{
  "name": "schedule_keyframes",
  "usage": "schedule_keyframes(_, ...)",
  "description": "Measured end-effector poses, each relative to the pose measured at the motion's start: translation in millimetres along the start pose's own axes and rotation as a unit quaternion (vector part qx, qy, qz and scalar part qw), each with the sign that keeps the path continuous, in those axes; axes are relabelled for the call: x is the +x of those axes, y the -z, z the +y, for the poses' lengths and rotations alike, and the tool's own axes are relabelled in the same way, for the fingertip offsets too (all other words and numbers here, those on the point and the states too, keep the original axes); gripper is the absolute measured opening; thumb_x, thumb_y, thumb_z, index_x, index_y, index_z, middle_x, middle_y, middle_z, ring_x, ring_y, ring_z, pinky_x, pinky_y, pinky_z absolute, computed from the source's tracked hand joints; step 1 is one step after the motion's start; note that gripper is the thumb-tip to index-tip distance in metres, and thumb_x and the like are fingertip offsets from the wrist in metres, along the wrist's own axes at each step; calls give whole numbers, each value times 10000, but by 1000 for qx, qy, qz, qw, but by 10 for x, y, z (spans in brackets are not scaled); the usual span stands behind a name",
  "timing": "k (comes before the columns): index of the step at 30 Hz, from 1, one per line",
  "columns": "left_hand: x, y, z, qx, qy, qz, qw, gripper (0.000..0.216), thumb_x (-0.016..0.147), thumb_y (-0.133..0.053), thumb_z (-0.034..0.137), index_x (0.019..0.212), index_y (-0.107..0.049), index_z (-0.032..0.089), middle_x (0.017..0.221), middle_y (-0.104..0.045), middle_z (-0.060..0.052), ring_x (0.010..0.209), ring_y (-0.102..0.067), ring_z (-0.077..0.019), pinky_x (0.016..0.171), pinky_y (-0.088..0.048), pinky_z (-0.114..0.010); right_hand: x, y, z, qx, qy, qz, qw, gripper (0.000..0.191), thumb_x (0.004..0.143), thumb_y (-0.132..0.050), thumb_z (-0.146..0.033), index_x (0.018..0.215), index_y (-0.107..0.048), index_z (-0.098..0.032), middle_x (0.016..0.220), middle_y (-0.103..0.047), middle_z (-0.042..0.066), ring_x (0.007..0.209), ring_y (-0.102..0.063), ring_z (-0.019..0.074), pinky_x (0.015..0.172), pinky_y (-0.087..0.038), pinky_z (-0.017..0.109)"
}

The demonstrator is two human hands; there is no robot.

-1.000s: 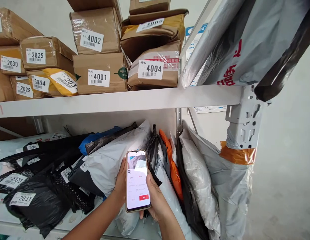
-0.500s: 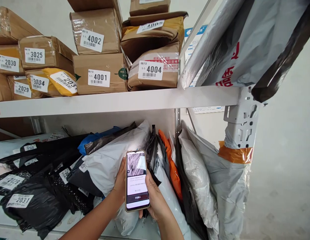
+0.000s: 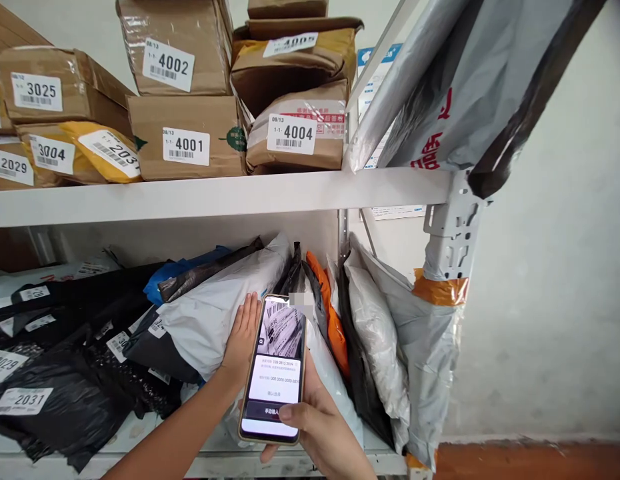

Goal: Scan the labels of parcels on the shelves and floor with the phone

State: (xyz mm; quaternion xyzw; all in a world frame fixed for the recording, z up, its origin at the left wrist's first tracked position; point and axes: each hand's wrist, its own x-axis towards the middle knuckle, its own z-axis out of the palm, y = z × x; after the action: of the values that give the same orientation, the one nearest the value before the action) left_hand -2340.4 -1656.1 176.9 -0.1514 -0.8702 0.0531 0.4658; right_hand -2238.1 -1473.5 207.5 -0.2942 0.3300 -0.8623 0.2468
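Observation:
A smartphone sits in my right hand, whose fingers wrap behind it while the thumb lies on the lower screen over a dark button. Its screen shows a camera picture of a printed label above lines of text. My left hand lies with fingers stretched out against a white plastic mailing bag, left of the phone and partly behind it. To the right of the phone, an orange bag and a black bag stand on edge. The label being viewed is hidden behind the phone.
Above runs a white shelf beam carrying numbered cardboard boxes. Black bags with number labels pile up at lower left. A perforated post with orange tape stands right, and a grey bag hangs over the upper shelf's end.
The view has shifted right, showing more wall and some floor. My right thumb has moved from the phone's edge onto its screen. The phone tilts more, and its label picture looks larger.

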Motion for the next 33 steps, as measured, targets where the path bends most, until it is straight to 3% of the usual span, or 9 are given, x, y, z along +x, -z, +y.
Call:
schedule_keyframes(4,0,16,11,19,-12,20,1000,692,878,-272,129,1504,4,23,1545,-177,-269,1449,-48,-326,1167,-253,-546,-219,-129,-19,8,-1,39,999,1176,671,-765,-249,1468,99,-296,1158,-668,90,717,-716,206,393,-526,200)
schedule_keyframes(7,4,38,9,19,-24,38,999,726,877,-267,166,1491,94,23,1558,-110,-267,1450,-35,-331,1144,-267,-583,-367,-229,-23,-8,3,99,995,1113,754,-733,-424,1473,108,-309,1070,-697,70,689,-716,217,417,-569,260)
schedule_keyframes(11,6,44,17,7,-21,39,999,696,857,-294,213,1460,-115,-84,1525,-177,-318,1448,-6,-325,1133,-268,-591,-543,-382,-13,-32,13,170,985,987,796,-690,-467,1491,-9,-305,972,-716,38,657,-717,219,412,-574,270)
schedule_keyframes(13,9,65,35,6,-8,25,1000,645,856,-293,216,1400,-261,-128,1497,-237,-340,1445,-9,-318,1140,-268,-567,-601,-430,21,-38,17,197,980,998,776,-708,-469,1491,-32,-303,932,-720,27,619,-714,219,398,-570,270)
schedule_keyframes(16,15,110,63,15,-8,15,1000,603,875,-260,207,1327,-359,-180,1464,-274,-369,1439,-32,-333,1142,-268,-551,-650,-450,95,-42,36,229,972,1047,737,-733,-487,1491,-37,-281,851,-720,20,538,-693,216,343,-543,261)
schedule_keyframes(20,18,135,79,21,-7,14,1000,693,921,-278,369,1317,-379,-190,1457,-275,-376,1432,-114,-381,1138,-274,-551,-710,-430,163,-43,44,244,968,982,710,-743,-464,1470,-149,-278,859,-717,14,520,-680,194,330,-545,246)
schedule_keyframes(23,15,123,79,13,-5,15,1000,788,918,-295,475,1327,-362,-195,1457,-271,-382,1421,-181,-412,1137,-268,-560,-771,-417,171,-44,48,240,969,889,673,-734,-311,1428,-265,-285,901,-712,-4,559,-687,187,368,-570,251)
schedule_keyframes(26,8,109,77,15,-10,19,1000,840,916,-275,525,1331,-350,-202,1454,-277,-388,1407,-231,-431,1135,-268,-559,-812,-417,157,-56,54,232,970,920,638,-686,-197,1432,-234,-300,912,-708,-18,575,-687,184,376,-566,245)
schedule_keyframes(33,8,118,80,4,-9,15,1000,850,916,-294,549,1332,-364,-189,1468,-259,-383,1409,-232,-442,1122,-262,-573,-890,-459,85,-74,44,229,970,946,650,-667,-181,1443,-158,-265,1000,-721,28,649,-702,196,445,-565,258)
